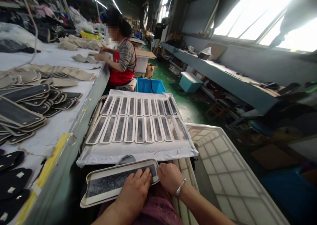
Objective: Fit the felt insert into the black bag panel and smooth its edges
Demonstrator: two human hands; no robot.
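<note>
My left hand lies flat on the panel, fingers close together and resting on its dark middle, near the right end. My right hand is curled at that same end, against the pale rim; whether it pinches the rim I cannot tell (a silver bangle sits on that wrist). The panel lies slantwise over my lap, its left end nearer me. Just beyond it is a board covered in white, bearing two rows of strips, most of them dark within a pale border, with a paler one at the right end of the near row. To the right stands a white crate. On my left runs a table, a yellow band along its edge, with heaped dark pieces and, past them, overlapping beige pieces. Farther along sits a person in a red apron, hands by more beige pieces. Behind the board is a blue tub, and off to the right a long bench runs below the windows
</note>
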